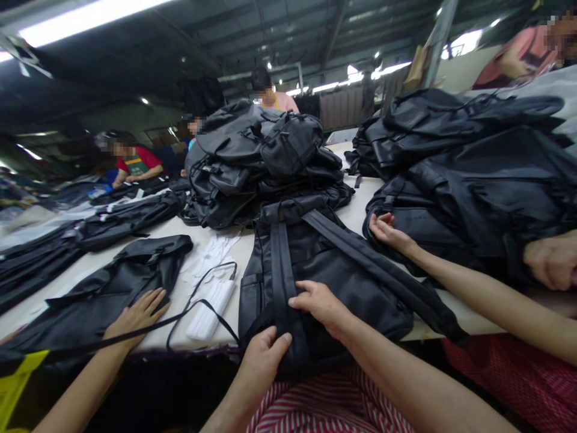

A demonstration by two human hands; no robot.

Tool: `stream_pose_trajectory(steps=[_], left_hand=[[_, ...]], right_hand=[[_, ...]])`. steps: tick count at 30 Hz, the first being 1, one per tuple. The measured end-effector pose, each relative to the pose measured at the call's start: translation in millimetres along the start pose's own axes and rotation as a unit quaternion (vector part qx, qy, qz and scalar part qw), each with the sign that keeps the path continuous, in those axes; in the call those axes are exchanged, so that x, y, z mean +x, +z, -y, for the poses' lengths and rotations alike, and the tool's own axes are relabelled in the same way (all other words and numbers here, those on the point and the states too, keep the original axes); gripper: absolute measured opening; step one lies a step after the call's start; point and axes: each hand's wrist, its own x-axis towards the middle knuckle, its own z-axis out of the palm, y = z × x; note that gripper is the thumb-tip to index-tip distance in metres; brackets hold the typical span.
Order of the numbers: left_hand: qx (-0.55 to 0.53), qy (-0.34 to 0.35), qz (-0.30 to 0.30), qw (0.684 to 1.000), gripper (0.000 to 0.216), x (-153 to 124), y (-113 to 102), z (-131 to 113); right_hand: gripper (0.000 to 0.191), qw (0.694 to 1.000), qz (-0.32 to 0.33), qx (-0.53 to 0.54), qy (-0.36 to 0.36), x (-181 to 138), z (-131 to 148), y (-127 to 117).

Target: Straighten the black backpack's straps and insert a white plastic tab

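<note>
My left hand [264, 355] and right hand [321, 304] each pinch the strap [283, 282] on the backpack [324, 270] before the pile [265, 162]. The backpack overhangs the surface [171, 231]; a tug could slide it off.

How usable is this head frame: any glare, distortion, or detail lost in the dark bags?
Head view: ceiling strip lights blow out to white; wide-angle bending stretches the edges; the black leather-look backpack under the left hand and right hand shows few seams; the heap of black backpacks merges into one dark mass; background is dim and soft.
</note>
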Motion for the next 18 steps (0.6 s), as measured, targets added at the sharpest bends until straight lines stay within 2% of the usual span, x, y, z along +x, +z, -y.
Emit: stream_pose_trajectory(steps=[6,12,18], left_hand=[[-0.077,-0.058,0.039,0.995,0.024,-1.4,-14.2,-4.8],[-0.184,-0.082,0.064,0.977,0.022,6.4,-35.5,5.4],[-0.226,-0.094,0.051,0.968,0.017,10.2,-38.7,10.3]], right_hand=[[0.033,0.999,0.030,0.022,0.020,6.4,13.4,5.9],[0.034,0.997,0.013,-0.061,-0.039,16.0,11.6,19.1],[0.036,0.998,0.017,-0.053,-0.026,17.4,8.3,18.8]])
